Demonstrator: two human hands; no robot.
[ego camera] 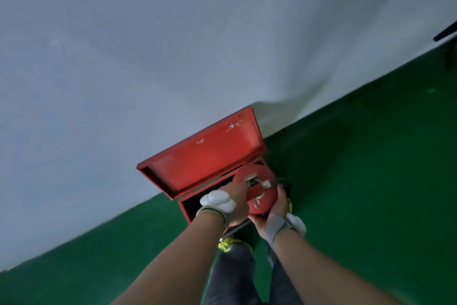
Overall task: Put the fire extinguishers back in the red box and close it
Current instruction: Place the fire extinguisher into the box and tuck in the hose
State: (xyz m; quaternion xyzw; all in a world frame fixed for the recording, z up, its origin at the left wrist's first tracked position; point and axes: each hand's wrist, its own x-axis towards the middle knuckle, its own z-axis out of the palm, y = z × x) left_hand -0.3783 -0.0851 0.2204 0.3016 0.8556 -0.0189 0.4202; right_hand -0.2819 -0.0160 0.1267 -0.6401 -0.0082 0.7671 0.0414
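forearms fill the lower frame, both bare, each w/ a grey wrist strap carrying a white pod. below them: dark trousers [230,277] and one yellow-patterned shoe [228,243] on the green floor [358,193].

left hand [235,202]: fingers curled shut over the top-left edge of the fire extinguisher [262,199], near the valve head. right hand [274,215]: fingers wrapped closed around the lower-right side of the cylinder, thumb up along its flank. both hands grip the extinguisher.

extinguisher: red cylinder seen from the top end-on, metal valve assy in the centre, pull-pin ring [257,203] hanging toward the camera. black hose [282,182] exits the valve to the right and loops around the body; a black length also shows under the left wrist. unit sits over the right half of the box opening; how far in, cannot tell.

red box [188,208]: on the floor, against the white wall [123,57]. lid [205,158] open, leaning back on the wall, inner face toward the camera. two scuffed white marks on the lid inner face, not legible. no readable label or brand on extinguisher or box. left half of box interior dark, contents cannot be told.

dark object [445,32] at the right frame edge, unidentifiable.
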